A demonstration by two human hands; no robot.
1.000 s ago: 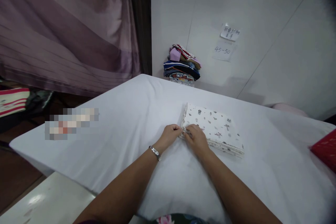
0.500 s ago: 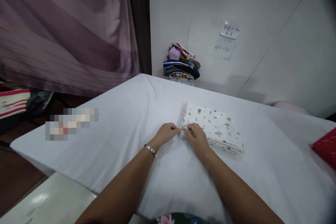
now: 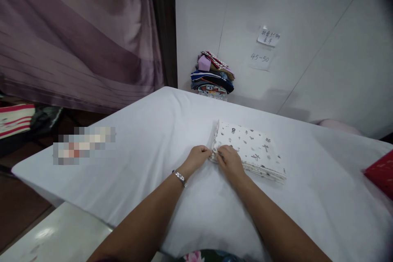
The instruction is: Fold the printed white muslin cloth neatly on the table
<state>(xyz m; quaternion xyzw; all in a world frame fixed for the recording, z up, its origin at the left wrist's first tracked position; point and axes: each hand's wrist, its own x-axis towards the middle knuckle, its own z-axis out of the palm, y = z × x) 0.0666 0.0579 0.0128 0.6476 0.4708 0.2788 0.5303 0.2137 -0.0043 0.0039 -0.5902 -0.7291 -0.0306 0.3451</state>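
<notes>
A folded white cloth (image 3: pixel 251 143) with small dark prints lies flat on the table. At its near left corner a thin white cord (image 3: pixel 214 150) makes a small loop. My left hand (image 3: pixel 198 157), a bracelet at its wrist, pinches the cord just off the cloth's left edge. My right hand (image 3: pixel 231 161) rests over the near edge of the cloth, thumb and fingertips closed on the cord beside the left fingertips. The right fingers partly cover the cord and that corner.
A white sheet (image 3: pixel 147 139) covers the table. Behind it, a stack of folded clothes (image 3: pixel 213 73) stands by the wall under paper notes (image 3: pixel 260 57). A red item (image 3: pixel 380 174) sits at the right edge. A blurred-out object (image 3: pixel 82 145) lies left; a purple curtain (image 3: pixel 76 37) hangs behind.
Both hands stay at the cloth's corner, with only a slight shift of the left wrist to the right. The cord's loop shows a little more clearly. The cloth has not moved.
</notes>
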